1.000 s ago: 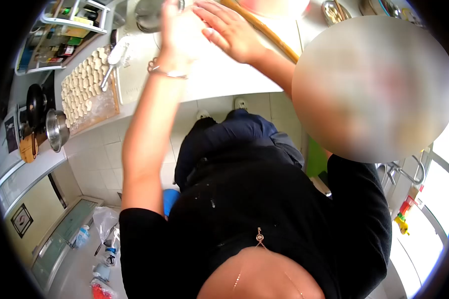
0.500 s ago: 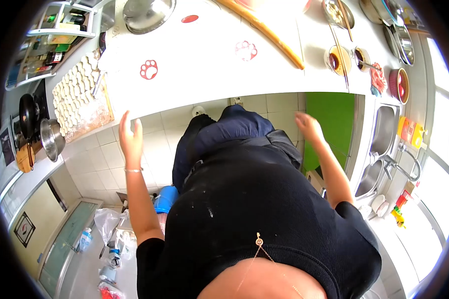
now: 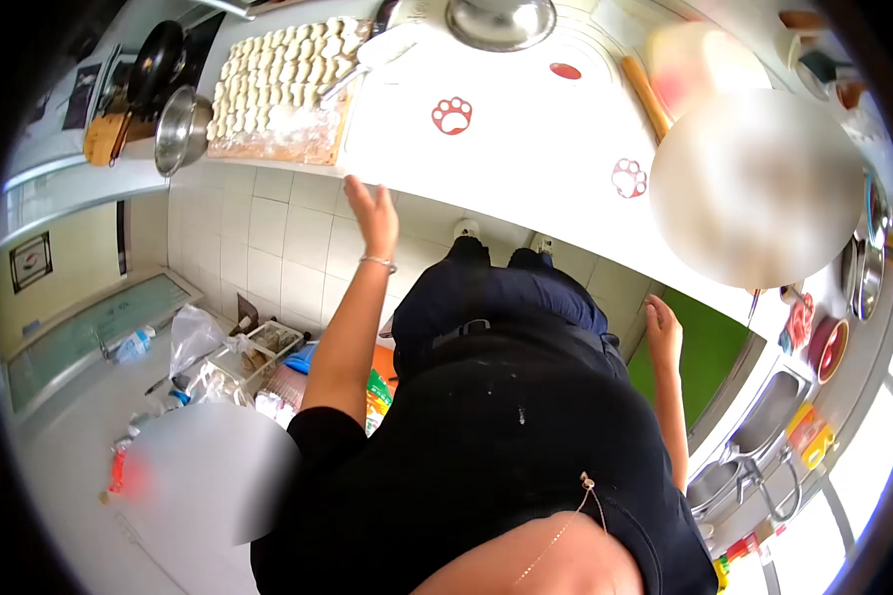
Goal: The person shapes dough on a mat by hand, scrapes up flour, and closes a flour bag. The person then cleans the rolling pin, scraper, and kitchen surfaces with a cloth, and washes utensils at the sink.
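1. Dough pieces [image 3: 288, 71] lie in close rows at 11 o'clock from the middle of the view, covering the far part of a wooden board [image 3: 273, 149]; the near part shows a dusting of white powder.
2. Left hand [image 3: 372, 220], at between 10 and 11 o'clock, is nearest the board: its thumb and fingers stand apart, the palm bare. The fingertips point toward 12 o'clock at the edge of the white counter [image 3: 536, 129]; I cannot tell whether they touch it. A bracelet [image 3: 378, 264] rings the wrist.
3. Right hand [image 3: 664, 332], at 3 o'clock, hangs beside the hip, fingers loosely extended toward 12, before a green panel [image 3: 704, 347] under the counter.
4. Just beside the board, at 10 o'clock, is a metal bowl [image 3: 182, 131], with a black pan [image 3: 155, 63] beyond it.
5. A steel vessel [image 3: 501, 22] stands on the counter at 12 o'clock, and a wooden rod [image 3: 648, 99] lies between 1 and 2.
6. Red paw prints [image 3: 453, 116] mark the counter at 12 and 2 o'clock.
7. Toward 4 o'clock are a sink [image 3: 772, 409] and a yellow packet [image 3: 810, 436].
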Tool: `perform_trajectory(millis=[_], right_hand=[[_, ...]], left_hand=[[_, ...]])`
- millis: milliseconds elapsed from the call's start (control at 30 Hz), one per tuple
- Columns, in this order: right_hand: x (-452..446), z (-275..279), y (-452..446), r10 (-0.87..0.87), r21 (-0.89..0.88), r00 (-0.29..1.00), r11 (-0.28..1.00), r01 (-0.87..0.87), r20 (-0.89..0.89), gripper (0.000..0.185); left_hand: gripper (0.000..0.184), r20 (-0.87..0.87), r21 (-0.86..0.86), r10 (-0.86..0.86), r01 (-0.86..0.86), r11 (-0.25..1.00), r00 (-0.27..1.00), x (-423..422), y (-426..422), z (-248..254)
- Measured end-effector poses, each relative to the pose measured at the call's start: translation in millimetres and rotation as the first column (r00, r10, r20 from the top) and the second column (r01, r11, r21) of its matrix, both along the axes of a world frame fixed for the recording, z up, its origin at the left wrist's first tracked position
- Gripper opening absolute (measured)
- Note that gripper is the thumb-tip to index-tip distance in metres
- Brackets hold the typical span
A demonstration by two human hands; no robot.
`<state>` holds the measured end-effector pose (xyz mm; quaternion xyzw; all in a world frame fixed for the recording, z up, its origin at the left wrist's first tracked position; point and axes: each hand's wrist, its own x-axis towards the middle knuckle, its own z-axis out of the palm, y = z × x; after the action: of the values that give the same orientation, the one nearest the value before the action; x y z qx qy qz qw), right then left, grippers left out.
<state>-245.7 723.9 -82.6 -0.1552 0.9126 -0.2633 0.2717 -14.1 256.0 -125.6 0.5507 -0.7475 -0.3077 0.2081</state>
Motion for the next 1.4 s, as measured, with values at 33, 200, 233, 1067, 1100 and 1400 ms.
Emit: perform_trajectory(millis=[33,200,233,1067,1100,1400], right_hand=[[-2.3,8.4,-13.6,0.019,-0.003,1.0,1.0,-0.019,-0.005,0.029],[-7.7,40.7,-124.9,0.36,-0.089,0.894,0.915,-0.394,-0.267,0.033],[-5.9,42.2,-156.2,0.473,-0.094,0.811,0.842,-0.531,-0.345,0.041],[13.3,-42.2,-497.6,0.63,0.165,-0.595,-0.604,-0.779,-0.5,0.057],[26.1,-53.4,-502.5,0.614,0.193,-0.574,-0.574,-0.796,-0.542,0.057],[-13.7,5.6,-352.9,0.895,-0.203,0.081,-0.011,-0.979,-0.438,0.051]], left_hand=[[0.067,0.02,-0.039,-0.011,0.012,0.999,1.0,-7.3,4.9,-4.8],[0.065,-0.389,0.21,0.412,-0.356,0.911,0.824,-35.6,15.6,-20.5],[0.063,-0.512,0.507,0.647,-0.409,0.759,0.565,-37.9,17.1,-19.6],[0.06,-0.655,0.698,0.588,-0.083,0.711,-0.475,-115.3,105.1,-44.6],[0.06,-0.653,0.701,0.583,-0.093,0.708,-0.484,-117.0,106.1,-47.0],[0.031,-0.797,0.394,0.561,-0.511,0.764,0.224,-80.3,94.4,-59.7]])
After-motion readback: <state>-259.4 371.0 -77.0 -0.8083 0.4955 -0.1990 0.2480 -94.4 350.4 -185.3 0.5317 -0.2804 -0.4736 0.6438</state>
